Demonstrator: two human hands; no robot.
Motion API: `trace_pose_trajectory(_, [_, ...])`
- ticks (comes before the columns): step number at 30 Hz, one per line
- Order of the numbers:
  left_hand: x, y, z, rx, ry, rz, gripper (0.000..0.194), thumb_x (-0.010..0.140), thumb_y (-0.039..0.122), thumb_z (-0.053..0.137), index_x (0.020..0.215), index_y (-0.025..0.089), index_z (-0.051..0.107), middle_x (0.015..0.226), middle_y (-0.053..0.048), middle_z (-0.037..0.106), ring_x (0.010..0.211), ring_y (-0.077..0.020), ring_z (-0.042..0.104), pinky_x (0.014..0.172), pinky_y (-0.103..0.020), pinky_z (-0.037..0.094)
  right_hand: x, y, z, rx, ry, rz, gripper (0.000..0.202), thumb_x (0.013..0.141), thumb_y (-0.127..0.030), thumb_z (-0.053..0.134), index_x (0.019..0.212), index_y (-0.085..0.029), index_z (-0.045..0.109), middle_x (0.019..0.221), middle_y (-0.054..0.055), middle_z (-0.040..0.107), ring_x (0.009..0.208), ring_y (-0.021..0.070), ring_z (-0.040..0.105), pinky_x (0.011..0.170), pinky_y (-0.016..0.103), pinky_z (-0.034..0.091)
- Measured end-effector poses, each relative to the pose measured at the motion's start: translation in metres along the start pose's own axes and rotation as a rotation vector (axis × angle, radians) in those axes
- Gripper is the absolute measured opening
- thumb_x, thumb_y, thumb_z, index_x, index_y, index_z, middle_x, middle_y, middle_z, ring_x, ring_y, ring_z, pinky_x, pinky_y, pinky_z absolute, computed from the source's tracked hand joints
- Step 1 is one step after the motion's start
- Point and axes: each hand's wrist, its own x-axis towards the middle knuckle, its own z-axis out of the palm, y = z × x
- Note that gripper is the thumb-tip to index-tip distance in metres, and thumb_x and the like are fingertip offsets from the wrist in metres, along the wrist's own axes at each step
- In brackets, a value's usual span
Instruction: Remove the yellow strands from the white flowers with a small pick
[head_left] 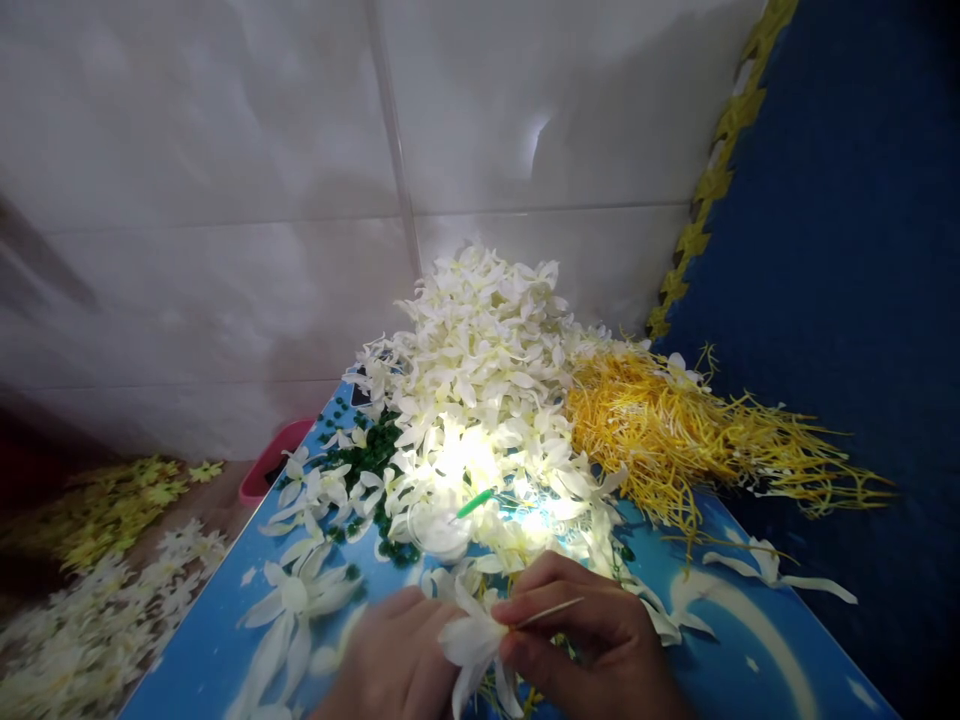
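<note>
Low in the head view, my right hand point(600, 645) pinches a thin pale pointed stick point(553, 611), which looks like a toothpick, at the base of a white flower point(472, 645). Thumb and index finger meet beside the petals. My left hand point(401, 655) is curled close against the flower's other side and blurred. Its fingertips are hidden behind the petals, so what they grip does not show. Just beyond the hands are a small clear round dish point(439, 530) and a thin tool with a green handle point(474, 503).
A tall heap of white flowers point(480, 370) stands on the blue patterned table point(217, 620) against the tiled wall point(225, 290). Yellow strands point(645, 430) lie at right, dark green bits point(375, 450) at left. A pink container point(274, 460) and yellow flowers point(120, 510) sit lower left.
</note>
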Motion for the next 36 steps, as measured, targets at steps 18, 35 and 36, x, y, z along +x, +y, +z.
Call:
trace_pose_trajectory(18, [-0.002, -0.002, 0.000, 0.013, -0.024, -0.044, 0.029, 0.101, 0.018, 0.030, 0.077, 0.021, 0.046, 0.051, 0.001, 0.053, 0.043, -0.0137, 0.045, 0.043, -0.029, 0.029, 0.003, -0.008, -0.003, -0.026, -0.014, -0.033, 0.037, 0.071, -0.006, 0.076, 0.093, -0.035, 0.080, 0.073, 0.000, 0.068, 0.055, 0.0095, 0.062, 0.052, 0.019, 0.052])
trace_pose_trajectory(35, [-0.009, -0.001, 0.001, 0.028, -0.016, 0.035, 0.029, 0.096, 0.007, 0.031, 0.073, 0.023, 0.041, 0.050, 0.002, 0.050, 0.043, -0.0136, 0.043, 0.045, -0.030, 0.025, 0.002, -0.014, -0.004, -0.209, -0.097, -0.316, 0.028, 0.075, -0.009, 0.077, 0.100, -0.019, 0.073, 0.071, 0.005, 0.070, 0.052, 0.0135, 0.066, 0.050, 0.019, 0.055])
trace_pose_trajectory(36, [-0.008, -0.001, 0.002, 0.046, -0.002, 0.037, 0.029, 0.096, 0.008, 0.031, 0.073, 0.023, 0.041, 0.050, 0.003, 0.049, 0.043, -0.0134, 0.041, 0.045, -0.030, 0.024, 0.002, -0.014, -0.004, -0.221, -0.112, -0.320, 0.029, 0.075, -0.008, 0.076, 0.101, -0.020, 0.072, 0.072, 0.004, 0.070, 0.054, 0.0136, 0.067, 0.051, 0.019, 0.055])
